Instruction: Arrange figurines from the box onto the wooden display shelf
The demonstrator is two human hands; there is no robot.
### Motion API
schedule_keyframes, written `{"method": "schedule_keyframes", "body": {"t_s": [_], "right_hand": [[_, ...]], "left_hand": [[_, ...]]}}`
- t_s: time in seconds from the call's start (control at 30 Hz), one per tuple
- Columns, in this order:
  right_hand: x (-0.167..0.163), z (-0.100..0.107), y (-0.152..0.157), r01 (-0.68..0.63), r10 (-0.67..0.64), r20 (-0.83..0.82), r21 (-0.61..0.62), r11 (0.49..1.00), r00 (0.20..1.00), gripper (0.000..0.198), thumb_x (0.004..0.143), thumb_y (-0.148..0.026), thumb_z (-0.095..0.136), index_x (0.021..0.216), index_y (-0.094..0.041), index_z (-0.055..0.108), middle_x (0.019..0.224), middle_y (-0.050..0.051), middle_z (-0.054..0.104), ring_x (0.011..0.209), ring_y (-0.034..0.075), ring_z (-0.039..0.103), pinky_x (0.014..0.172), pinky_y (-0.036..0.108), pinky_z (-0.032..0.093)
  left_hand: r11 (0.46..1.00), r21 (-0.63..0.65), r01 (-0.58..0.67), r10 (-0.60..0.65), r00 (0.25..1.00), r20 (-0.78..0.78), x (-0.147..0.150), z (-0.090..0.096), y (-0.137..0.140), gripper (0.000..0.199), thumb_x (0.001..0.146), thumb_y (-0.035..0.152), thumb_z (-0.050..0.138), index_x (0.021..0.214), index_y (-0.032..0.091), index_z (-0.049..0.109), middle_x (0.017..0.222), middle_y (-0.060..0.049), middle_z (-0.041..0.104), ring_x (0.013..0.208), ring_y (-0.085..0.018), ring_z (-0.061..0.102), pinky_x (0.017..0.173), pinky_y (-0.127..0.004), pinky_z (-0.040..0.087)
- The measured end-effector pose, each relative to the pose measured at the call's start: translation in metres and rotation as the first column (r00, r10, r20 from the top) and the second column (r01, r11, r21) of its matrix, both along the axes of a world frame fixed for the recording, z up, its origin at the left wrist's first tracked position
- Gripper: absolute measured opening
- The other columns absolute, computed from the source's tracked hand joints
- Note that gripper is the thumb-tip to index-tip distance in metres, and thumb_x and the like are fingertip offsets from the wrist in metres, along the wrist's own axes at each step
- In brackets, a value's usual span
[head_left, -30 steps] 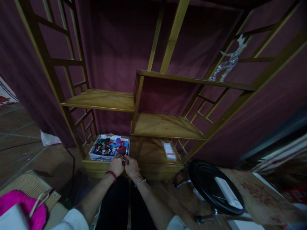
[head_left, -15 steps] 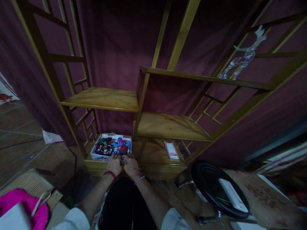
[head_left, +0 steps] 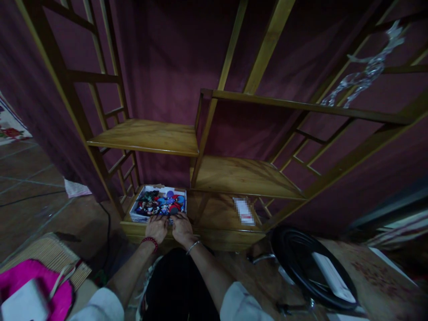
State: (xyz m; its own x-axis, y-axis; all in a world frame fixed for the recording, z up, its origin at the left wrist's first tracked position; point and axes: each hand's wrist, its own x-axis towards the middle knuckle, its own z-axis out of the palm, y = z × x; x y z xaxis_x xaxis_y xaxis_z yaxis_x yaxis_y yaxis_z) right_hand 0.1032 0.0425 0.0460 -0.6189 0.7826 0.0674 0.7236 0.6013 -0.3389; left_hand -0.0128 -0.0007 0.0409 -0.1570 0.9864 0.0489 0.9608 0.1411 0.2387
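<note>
A shallow white cardboard box (head_left: 138, 218) rests on the bottom board of the wooden shelf unit, at its left end. Small colourful trinkets (head_left: 165, 203) fill it, in red, blue, purple and dark tones; their exact kind is too small to make out. My left hand (head_left: 157, 228), with a red bead bracelet above it, has its fingers bent over the box's near wall. Beside it, my right hand (head_left: 182, 228), with a silver bangle at the wrist, grips the same wall farther right. Both thumbs are partly hidden.
A blurred white packet (head_left: 244, 211) lies on the bottom board to the right. On the upper right shelf stands a clear deer figure (head_left: 364, 73). A black round stool (head_left: 312, 267) bears a long white box (head_left: 334, 277). A pink item (head_left: 62, 290) is at lower left.
The view has shifted slightly, so the shelf unit appears a little farther right. Both hands remain at the box's near wall, and the box shows no clear movement on the board.
</note>
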Motion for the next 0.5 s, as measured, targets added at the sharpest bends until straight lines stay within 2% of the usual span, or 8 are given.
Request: {"method": "schedule_keyframes", "body": {"t_s": [0.2, 0.5], "right_hand": [[-0.005, 0.004, 0.004, -0.037, 0.037, 0.096, -0.007, 0.999, 0.995, 0.028, 0.071, -0.014, 0.047, 0.094, -0.016, 0.062, 0.093, 0.009, 0.065, 0.099, 0.016, 0.052, 0.093, 0.026, 0.029], [-0.007, 0.002, 0.007, 0.045, -0.042, 0.161, -0.01, 0.999, 0.986, 0.025, 0.078, -0.016, 0.043, 0.092, -0.023, 0.064, 0.092, 0.005, 0.065, 0.094, 0.016, 0.053, 0.08, 0.026, 0.037]], "left_hand": [[0.996, -0.053, 0.071, -0.073, 0.997, -0.02, -0.01, 0.0, 0.002, 0.032, 0.08, 0.026, 0.034, 0.101, 0.021, 0.057, 0.104, -0.006, 0.061, 0.1, -0.02, 0.05, 0.09, -0.034, 0.029], [0.994, -0.071, 0.087, -0.087, 0.996, 0.006, -0.014, -0.004, 0.002, 0.035, 0.08, 0.015, 0.032, 0.102, 0.021, 0.058, 0.101, -0.007, 0.061, 0.096, -0.02, 0.05, 0.086, -0.033, 0.03]]}}
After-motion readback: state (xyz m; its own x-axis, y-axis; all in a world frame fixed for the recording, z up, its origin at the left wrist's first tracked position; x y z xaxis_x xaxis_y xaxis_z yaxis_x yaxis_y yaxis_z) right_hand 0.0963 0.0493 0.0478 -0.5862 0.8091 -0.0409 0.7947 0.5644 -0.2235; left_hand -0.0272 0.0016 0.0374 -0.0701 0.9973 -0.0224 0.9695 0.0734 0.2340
